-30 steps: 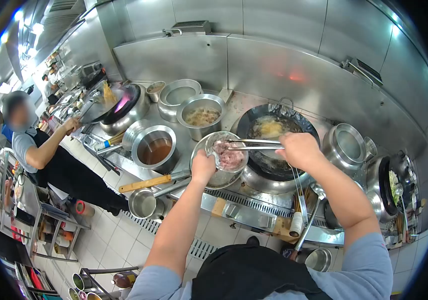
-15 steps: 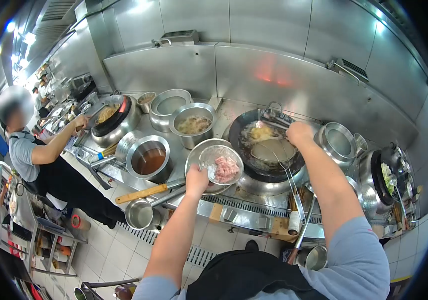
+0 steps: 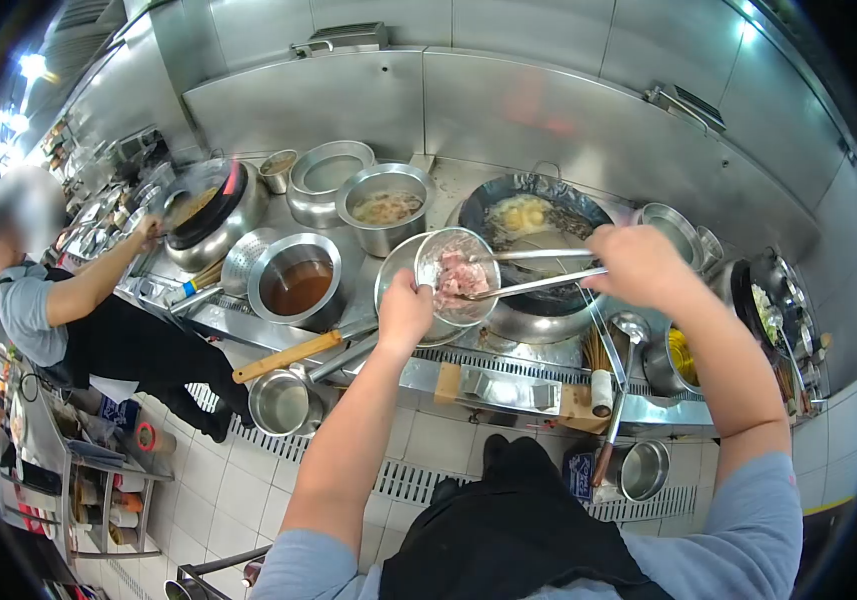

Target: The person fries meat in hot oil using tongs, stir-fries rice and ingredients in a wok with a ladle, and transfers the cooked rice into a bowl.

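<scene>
My left hand (image 3: 407, 312) is closed on the rim of a clear bowl (image 3: 481, 250) that holds raw pink meat (image 3: 461, 277). Metal tongs (image 3: 547, 284) are gripped in my right hand (image 3: 639, 262), their tips at the meat inside the bowl. Behind the tongs, a black wok (image 3: 589, 205) contains bubbling oil with yellow pieces (image 3: 523, 214) frying in it. A wire strainer (image 3: 599, 330) rests in the wok, its handle toward me. Under the clear bowl is a wider metal bowl (image 3: 389, 275).
To the left stand a pot of brown liquid (image 3: 297, 288), a pot of cloudy liquid (image 3: 387, 207) and a ladle with a wooden handle (image 3: 289, 357). A co-worker (image 3: 79, 310) works at another wok (image 3: 211, 215). A yellow-filled pot (image 3: 674, 360) is right.
The tongs have come back from over the wok to the meat in the bowl. The bowl is tilted toward the wok. The co-worker's arm and wok have shifted slightly.
</scene>
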The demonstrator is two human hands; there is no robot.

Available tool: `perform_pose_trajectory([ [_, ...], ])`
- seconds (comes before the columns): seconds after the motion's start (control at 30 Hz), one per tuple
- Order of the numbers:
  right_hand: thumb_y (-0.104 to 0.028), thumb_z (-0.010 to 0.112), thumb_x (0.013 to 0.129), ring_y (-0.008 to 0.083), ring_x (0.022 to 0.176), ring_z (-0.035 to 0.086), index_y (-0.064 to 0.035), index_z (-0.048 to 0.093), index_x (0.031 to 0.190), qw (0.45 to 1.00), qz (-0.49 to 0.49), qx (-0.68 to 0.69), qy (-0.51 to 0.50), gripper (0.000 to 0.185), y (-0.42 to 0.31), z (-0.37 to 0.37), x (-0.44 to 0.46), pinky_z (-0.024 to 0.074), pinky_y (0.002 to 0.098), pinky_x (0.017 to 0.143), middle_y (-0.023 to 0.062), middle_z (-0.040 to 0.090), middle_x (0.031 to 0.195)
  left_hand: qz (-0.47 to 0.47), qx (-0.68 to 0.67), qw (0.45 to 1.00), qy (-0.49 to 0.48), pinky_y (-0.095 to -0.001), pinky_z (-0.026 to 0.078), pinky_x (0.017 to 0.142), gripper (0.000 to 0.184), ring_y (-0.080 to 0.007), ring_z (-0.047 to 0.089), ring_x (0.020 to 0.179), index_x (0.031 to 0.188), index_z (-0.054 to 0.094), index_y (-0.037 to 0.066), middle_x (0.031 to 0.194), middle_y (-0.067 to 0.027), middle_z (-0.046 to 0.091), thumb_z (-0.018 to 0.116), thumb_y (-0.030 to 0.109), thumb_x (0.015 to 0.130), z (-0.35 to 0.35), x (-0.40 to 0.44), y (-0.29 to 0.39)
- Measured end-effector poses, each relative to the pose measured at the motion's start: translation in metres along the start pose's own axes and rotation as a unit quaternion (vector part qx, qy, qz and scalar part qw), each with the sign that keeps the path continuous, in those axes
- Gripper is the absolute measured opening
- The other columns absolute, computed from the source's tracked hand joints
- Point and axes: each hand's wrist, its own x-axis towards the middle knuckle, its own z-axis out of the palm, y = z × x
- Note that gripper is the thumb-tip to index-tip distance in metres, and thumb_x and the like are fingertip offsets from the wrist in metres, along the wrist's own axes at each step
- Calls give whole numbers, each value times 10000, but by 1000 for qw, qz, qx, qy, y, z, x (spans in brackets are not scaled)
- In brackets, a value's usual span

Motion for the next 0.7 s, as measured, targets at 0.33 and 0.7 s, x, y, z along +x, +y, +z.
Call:
perform_pose_trajectory([
  [0.33,-347,676,804,290,772,656,-55,643,820,994,30,-60,83,295,5,-27,-26,522,408,706,94,644,833,-107,-30,993,-29,-466,472,783,227,-436,621,856,863,559,-46,836,-283,632,546,168,788,11,14,-45],
  [0.7,-361,670,813,297,872,645,-39,647,901,999,5,-14,41,335,21,-5,-5,518,410,754,113,644,901,-145,-183,971,-49,-334,506,422,160,-259,660,535,907,492,-62,722,-196,626,533,76,837,10,21,12],
])
